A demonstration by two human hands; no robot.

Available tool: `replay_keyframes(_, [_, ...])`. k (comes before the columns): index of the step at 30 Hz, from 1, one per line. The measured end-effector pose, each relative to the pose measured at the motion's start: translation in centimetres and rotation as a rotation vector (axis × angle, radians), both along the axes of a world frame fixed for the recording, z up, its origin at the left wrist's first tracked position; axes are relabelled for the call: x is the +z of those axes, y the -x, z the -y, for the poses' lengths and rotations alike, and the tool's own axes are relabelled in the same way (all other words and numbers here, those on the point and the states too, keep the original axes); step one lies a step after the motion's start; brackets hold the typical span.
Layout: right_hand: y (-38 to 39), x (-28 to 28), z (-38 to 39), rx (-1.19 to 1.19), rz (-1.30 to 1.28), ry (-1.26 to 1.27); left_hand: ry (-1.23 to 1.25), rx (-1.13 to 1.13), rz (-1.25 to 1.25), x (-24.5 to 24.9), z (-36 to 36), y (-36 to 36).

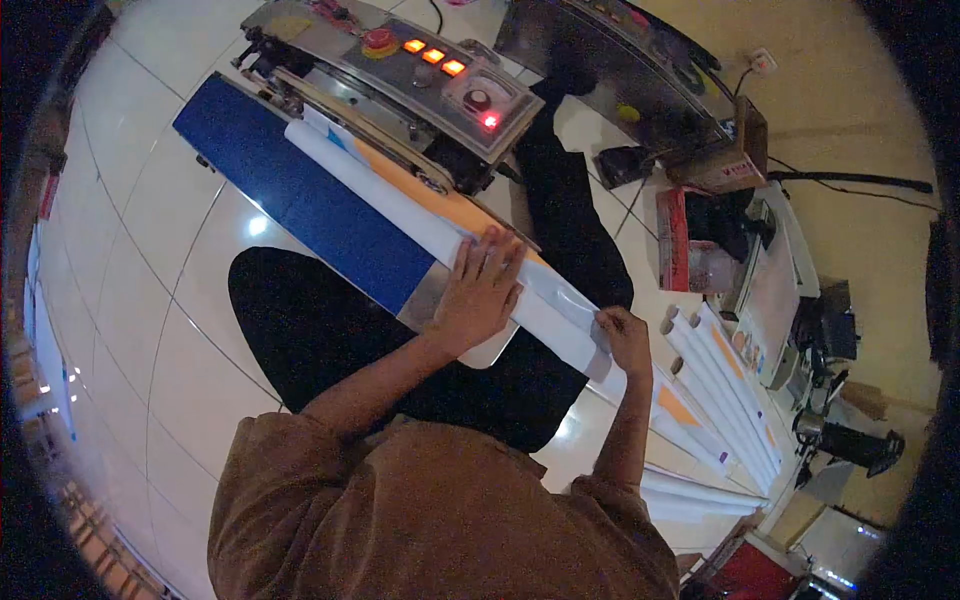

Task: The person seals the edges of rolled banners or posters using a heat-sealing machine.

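A long white roll [390,200], apparently in a clear plastic sleeve [570,298], lies lengthwise along the blue conveyor belt [300,190] of a sealing machine [430,85]. Orange print shows along the roll's machine-side edge. My left hand [482,290] rests on the roll past the belt's near end, its fingers stretched out and pressing flat. Closer to the roll's right end, my right hand [625,340] pinches the edge of the sleeve between bent fingers. The roll's far end sits close beside the machine's sealing band.
Several white rolls [725,380] lie on the tiled floor at right. Three orange switches and a red light glow on the machine's panel. A second machine [620,70], a cardboard box [735,150] and a red box [675,240] stand beyond. My dark-clothed legs flank the conveyor.
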State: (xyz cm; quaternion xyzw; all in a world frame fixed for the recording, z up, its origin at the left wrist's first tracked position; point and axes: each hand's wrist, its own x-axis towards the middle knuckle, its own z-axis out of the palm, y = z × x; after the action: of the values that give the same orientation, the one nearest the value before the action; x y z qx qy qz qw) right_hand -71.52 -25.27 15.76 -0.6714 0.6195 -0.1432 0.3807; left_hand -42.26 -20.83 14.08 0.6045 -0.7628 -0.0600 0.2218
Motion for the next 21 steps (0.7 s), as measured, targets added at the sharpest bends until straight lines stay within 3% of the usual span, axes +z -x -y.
replay_keyframes(7, [-1.2,0.6,-0.1,0.027,-0.154,0.136,0.001,-0.007,0.03,-0.2,0.0,-0.2])
replay_keyframes(9, [-1.9,0.7,0.2,-0.002,-0.198,0.097,-0.053,0.014,-0.12,0.5,-0.1,0.0])
replay_keyframes(12, [-1.7,-0.2,0.5,-0.016,-0.245,0.125,-0.05,0.061,-0.099,0.0,0.0,0.0])
replay_keyframes(18, [-0.1,-1.5,0.3,-0.03,-0.096,0.139,-0.022,0.13,-0.064,0.6,-0.3,-0.2])
replay_keyframes(21, [-1.4,0.8,0.0,-0.038,-0.03,0.034,0.01,0.113,-0.118,0.9,-1.0,-1.3])
